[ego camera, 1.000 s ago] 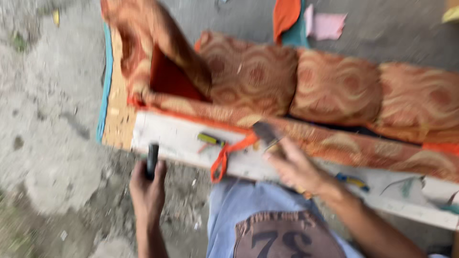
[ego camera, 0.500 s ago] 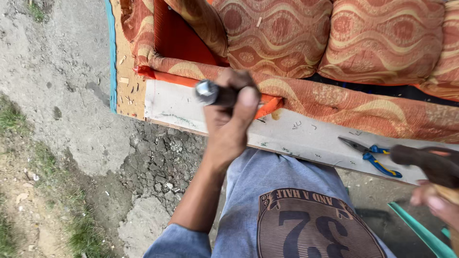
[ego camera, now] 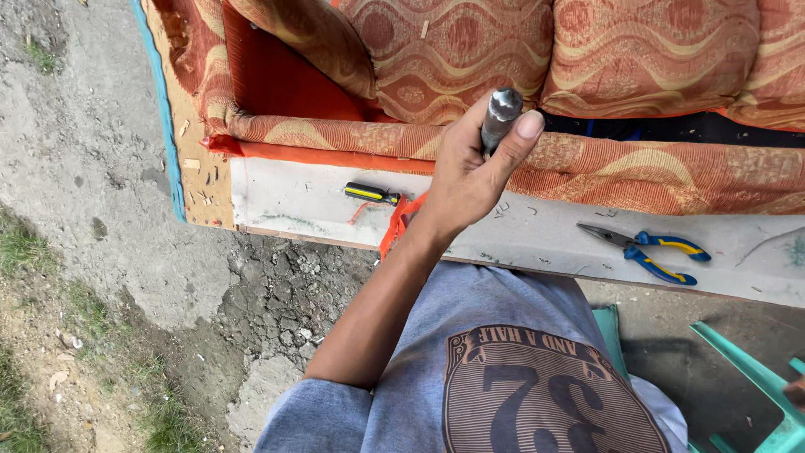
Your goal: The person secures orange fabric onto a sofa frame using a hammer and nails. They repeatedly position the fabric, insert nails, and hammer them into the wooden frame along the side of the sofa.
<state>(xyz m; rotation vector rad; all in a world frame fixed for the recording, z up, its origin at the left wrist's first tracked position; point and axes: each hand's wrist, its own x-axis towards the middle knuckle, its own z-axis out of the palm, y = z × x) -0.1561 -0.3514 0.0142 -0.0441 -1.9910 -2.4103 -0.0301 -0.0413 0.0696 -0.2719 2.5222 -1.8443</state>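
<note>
On the left I see cracked grey concrete ground (ego camera: 126, 168) with grass at its edge. Next comes the upturned orange patterned fabric sofa (ego camera: 637, 50), its white wooden frame board (ego camera: 293, 197) facing me. A black-and-yellow-handled screwdriver (ego camera: 371, 194) lies on that board, just beside a loose orange fabric strip (ego camera: 396, 226). My left hand (ego camera: 470, 172) is raised over the board, its fingers (ego camera: 513, 143) wrapped and pressed around a dark cylindrical metal tool with a rounded grey tip (ego camera: 500, 113). Further right, blue-and-yellow-handled pliers (ego camera: 650, 249) rest on the board. My right hand is barely visible at the lower right edge; I cannot tell its grip.
</note>
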